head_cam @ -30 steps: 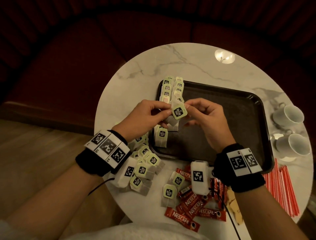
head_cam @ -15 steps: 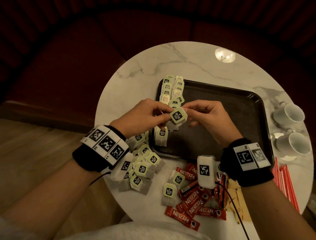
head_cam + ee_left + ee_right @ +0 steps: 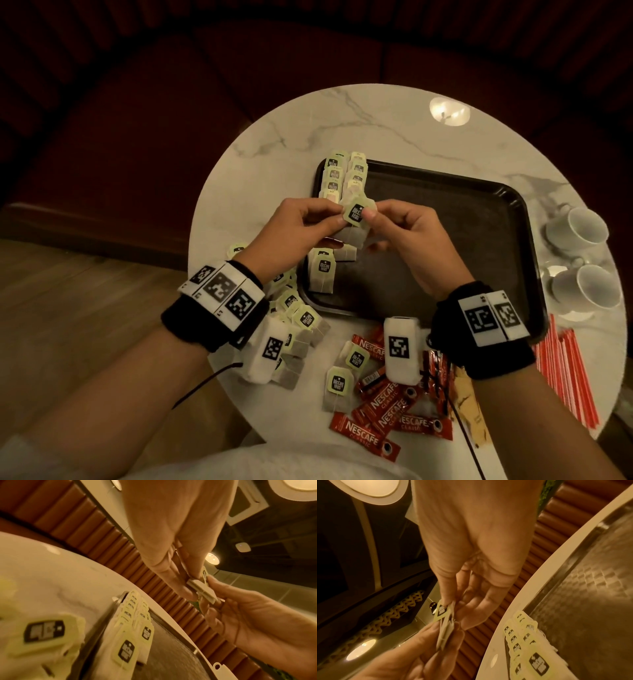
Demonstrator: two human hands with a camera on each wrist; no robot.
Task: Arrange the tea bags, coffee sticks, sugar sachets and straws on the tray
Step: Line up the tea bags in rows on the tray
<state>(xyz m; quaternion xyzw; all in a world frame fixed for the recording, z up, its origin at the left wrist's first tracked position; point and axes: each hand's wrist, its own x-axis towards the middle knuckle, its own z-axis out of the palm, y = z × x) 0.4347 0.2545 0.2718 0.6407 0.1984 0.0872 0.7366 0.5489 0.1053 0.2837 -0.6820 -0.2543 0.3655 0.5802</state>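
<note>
paper tea bag (image 3: 356, 219) pinched between both hands' fingers (image 3: 337, 219)

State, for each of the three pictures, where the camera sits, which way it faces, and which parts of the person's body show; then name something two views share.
Head: worn on the head, looking down at the round table and tray; both hands, wristbands and forearms show.
Left wrist: under the left hand, looking along its fingers and upward; the right hand shows too.
Right wrist: under the right hand, looking likewise; the left hand shows below.
Shared: all three show the held tea bags, pinched by both hands, and the tea bag rows on the tray.
</note>
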